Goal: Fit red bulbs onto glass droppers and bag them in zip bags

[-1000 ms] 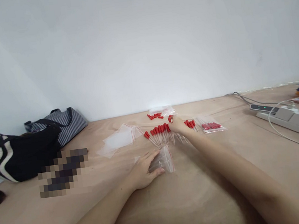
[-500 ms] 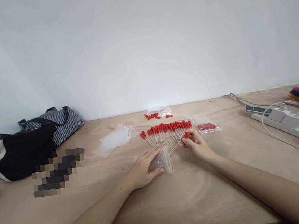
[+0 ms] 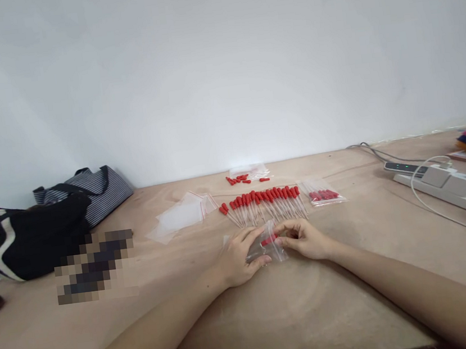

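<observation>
My left hand grips a clear zip bag, its thumb and fingers round the bag's near part. A dropper with a red rubber bulb lies mostly inside the bag's mouth, its glass tube hard to see through the plastic. My right hand pinches the bulb end of that dropper at the opening. Just beyond both hands lies a row of droppers, red bulbs pointing to the wall. To the right of the row is a filled bag of droppers.
Flat clear bags lie left of the row. Loose red bulbs sit at the back by more plastic. A power strip with cables is on the right. A black bag and a striped bag stand at the left.
My right hand has moved the dropper left and down into the bag, so its red bulb is now at the mouth. My left hand and the bag have shifted slightly right.
</observation>
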Motion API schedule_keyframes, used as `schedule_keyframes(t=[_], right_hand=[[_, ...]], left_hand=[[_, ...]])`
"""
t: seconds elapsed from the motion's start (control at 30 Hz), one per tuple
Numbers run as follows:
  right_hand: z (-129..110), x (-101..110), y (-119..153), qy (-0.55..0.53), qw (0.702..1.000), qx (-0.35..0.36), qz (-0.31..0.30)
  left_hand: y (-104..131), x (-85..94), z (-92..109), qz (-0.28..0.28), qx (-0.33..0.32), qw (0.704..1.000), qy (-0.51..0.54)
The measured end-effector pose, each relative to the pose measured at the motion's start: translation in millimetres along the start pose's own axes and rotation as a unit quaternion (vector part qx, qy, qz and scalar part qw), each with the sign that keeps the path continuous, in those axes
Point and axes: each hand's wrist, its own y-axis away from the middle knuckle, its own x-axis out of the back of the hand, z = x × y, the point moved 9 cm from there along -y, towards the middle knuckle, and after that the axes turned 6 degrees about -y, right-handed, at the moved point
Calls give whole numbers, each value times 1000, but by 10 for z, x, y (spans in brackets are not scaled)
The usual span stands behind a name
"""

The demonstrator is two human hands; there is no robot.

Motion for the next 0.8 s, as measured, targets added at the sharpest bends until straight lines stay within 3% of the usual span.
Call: schedule_keyframes(t=[0.2,0.43,0.5,0.6,0.7,0.8], right_hand=[[40,-34,-30,67,997,-9,-41],[-12,-39,-66,101,994,33,-35],[8,-23,-68,110,993,35,-16],[155,103,-104,98,995,-22,24],[215,397,-221,110,987,-62,103],[122,679,-400,218,955,-84,181]], left_hand=[[77,130,-74,48,13,998,-49],[275,124,-261,-50,36,998,6],[278,76,-266,-76,33,996,16],[268,30,-263,-96,27,995,24],[272,21,-275,-112,29,993,33],[291,20,-293,-132,35,990,36]])
